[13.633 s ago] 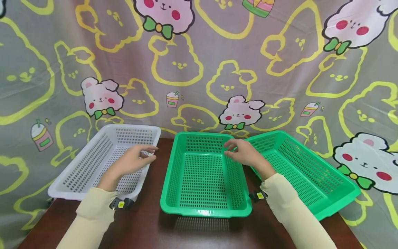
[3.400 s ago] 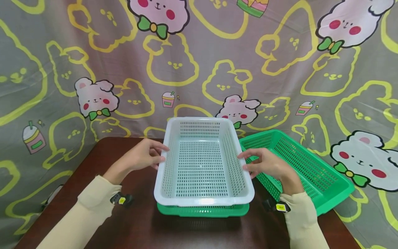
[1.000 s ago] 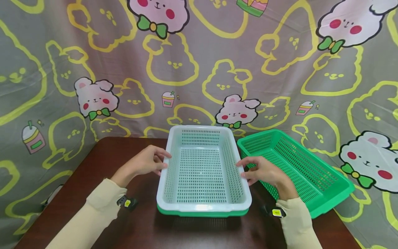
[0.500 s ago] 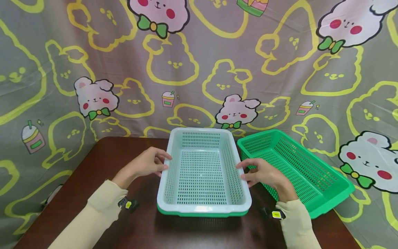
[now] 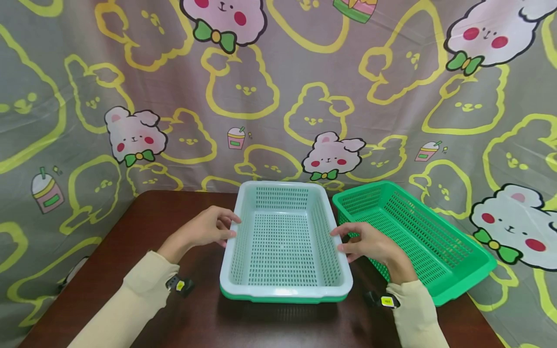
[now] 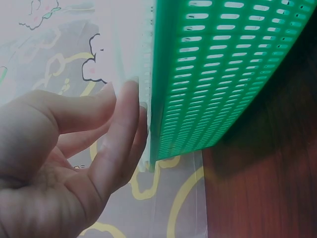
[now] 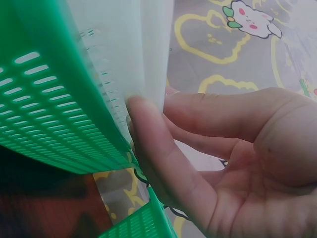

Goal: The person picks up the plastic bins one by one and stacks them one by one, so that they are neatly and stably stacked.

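A white plastic basket (image 5: 283, 249) sits nested inside a green basket (image 5: 285, 299), whose front rim shows just below the white one in the head view. My left hand (image 5: 209, 227) pinches the white basket's left rim between thumb and fingers. On the opposite side, my right hand (image 5: 367, 241) pinches its right rim. In the left wrist view the green basket's slotted wall (image 6: 213, 74) lies under the white rim, beside the fingers (image 6: 126, 114). The right wrist view shows fingers (image 7: 153, 129) curled under the white rim (image 7: 153, 49).
A second green basket (image 5: 470, 270) stands angled at the right, close to the right hand. All stand on a dark red-brown table (image 5: 187, 319). Behind hangs a patterned curtain (image 5: 261, 96) with rabbit drawings.
The white basket came from the left side onto the middle green basket. Over the last second it has sunk lower into it, both hands moving down slightly with its rim.
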`<act>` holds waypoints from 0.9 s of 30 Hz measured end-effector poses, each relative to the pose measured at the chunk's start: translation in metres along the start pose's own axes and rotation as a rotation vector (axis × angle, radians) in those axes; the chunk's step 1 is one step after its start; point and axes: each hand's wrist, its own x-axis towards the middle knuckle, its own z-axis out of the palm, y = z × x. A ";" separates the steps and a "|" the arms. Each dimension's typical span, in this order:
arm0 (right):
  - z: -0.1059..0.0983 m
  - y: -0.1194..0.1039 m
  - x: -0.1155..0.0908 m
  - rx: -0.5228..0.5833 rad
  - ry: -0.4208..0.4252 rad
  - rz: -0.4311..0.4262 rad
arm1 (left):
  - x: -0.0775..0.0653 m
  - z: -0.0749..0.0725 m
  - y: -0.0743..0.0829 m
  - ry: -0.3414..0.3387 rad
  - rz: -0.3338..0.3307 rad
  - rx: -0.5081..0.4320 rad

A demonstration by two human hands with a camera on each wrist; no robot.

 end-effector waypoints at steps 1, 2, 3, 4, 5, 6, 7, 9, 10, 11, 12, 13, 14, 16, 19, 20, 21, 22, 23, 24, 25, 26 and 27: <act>0.000 0.000 0.000 -0.002 0.000 0.001 | 0.000 0.000 0.000 0.000 0.000 0.001; 0.000 0.001 0.000 -0.004 0.000 0.001 | 0.000 0.000 0.000 0.001 -0.003 0.002; 0.000 0.001 0.000 -0.005 0.000 0.002 | 0.000 0.000 -0.001 0.002 -0.005 0.002; 0.001 0.001 0.000 -0.006 0.000 0.003 | 0.000 0.000 -0.001 0.002 -0.007 0.001; 0.001 0.001 0.000 -0.006 0.000 0.003 | 0.000 0.000 -0.001 0.002 -0.009 0.001; 0.001 0.001 -0.001 -0.007 0.001 0.004 | 0.000 0.001 -0.002 0.002 -0.010 -0.001; 0.001 0.001 -0.001 -0.008 0.001 0.004 | 0.000 0.001 -0.002 0.001 -0.009 -0.003; 0.002 0.001 -0.001 -0.010 0.002 0.005 | 0.000 0.001 -0.002 0.000 -0.011 -0.008; 0.002 0.001 -0.001 -0.012 0.002 0.004 | 0.000 0.001 -0.002 -0.001 -0.012 -0.010; 0.002 0.001 -0.001 -0.013 0.001 0.003 | 0.000 0.001 -0.002 -0.001 -0.013 -0.012; 0.002 0.001 0.000 -0.014 0.001 0.002 | -0.001 0.001 -0.002 -0.002 -0.013 -0.016; 0.002 0.002 0.000 -0.013 -0.002 -0.001 | -0.001 0.001 -0.001 -0.003 -0.011 -0.019; 0.001 0.002 0.000 -0.011 -0.005 -0.004 | -0.001 0.001 -0.001 -0.003 -0.012 -0.023; 0.001 0.004 0.001 -0.010 -0.008 -0.009 | -0.001 0.001 0.000 -0.004 -0.012 -0.029; 0.001 0.005 0.002 -0.002 -0.010 -0.012 | -0.002 0.001 0.001 -0.001 -0.017 -0.035; 0.001 0.006 0.002 -0.001 -0.010 -0.012 | -0.002 0.001 0.001 0.001 -0.020 -0.035; 0.001 0.006 0.002 0.001 -0.010 -0.012 | -0.002 0.001 0.001 0.002 -0.022 -0.033; 0.001 0.006 0.002 0.004 -0.011 -0.013 | -0.002 0.002 0.002 0.005 -0.024 -0.035; 0.001 0.007 0.002 0.008 -0.012 -0.014 | -0.002 0.002 0.002 0.009 -0.027 -0.033; 0.001 0.007 0.002 0.012 -0.013 -0.014 | -0.002 0.002 0.002 0.013 -0.033 -0.032; 0.002 0.007 0.002 0.015 -0.014 -0.014 | -0.002 0.003 0.002 0.013 -0.032 -0.025; 0.002 0.007 0.002 0.019 -0.015 -0.013 | -0.002 0.003 0.001 0.015 -0.034 -0.021; 0.002 0.007 0.002 0.023 -0.014 -0.011 | -0.003 0.003 0.001 0.015 -0.034 -0.015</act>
